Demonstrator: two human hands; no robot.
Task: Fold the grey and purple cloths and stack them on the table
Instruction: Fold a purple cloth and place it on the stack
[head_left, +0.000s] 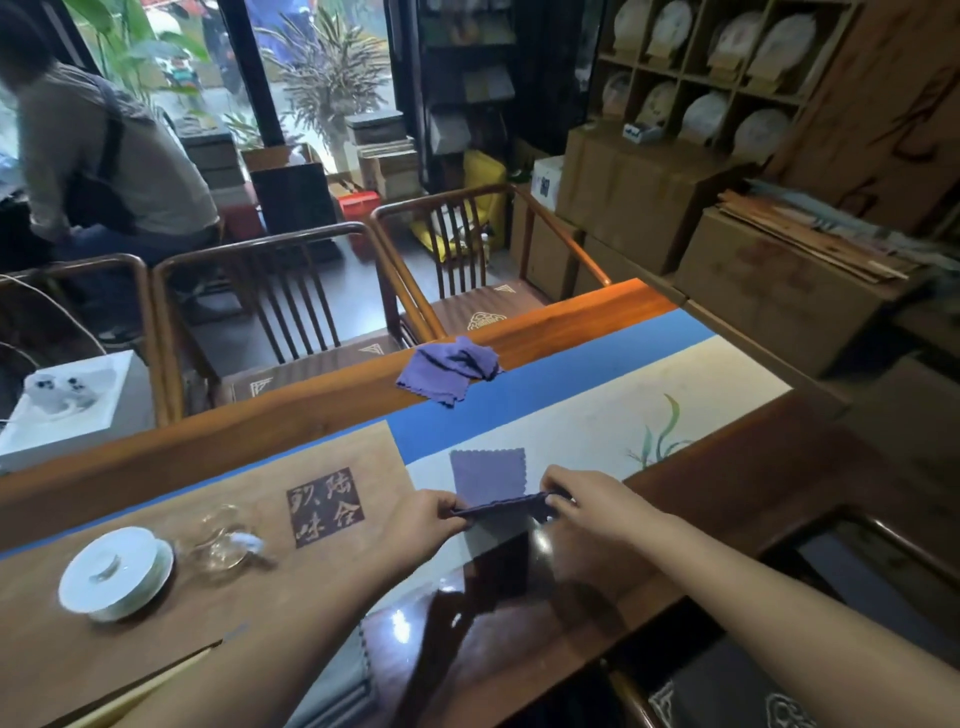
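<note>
- A dull purple square cloth with scalloped edges (487, 477) lies flat on the pale painted table runner (597, 426), near the table's near edge; its near edge is lifted and pulled taut.
- A second, crumpled purple cloth (448, 370) sits at the far edge of the long wooden table (291, 415).
- The left hand (427, 519) pinches the lifted edge's left end, fingers curled.
- The right hand (582, 501) pinches its right end likewise.
- A white lidded cup (115, 571) stands towards the table's left end; wooden chairs (270, 291) and shelves lie beyond.
</note>
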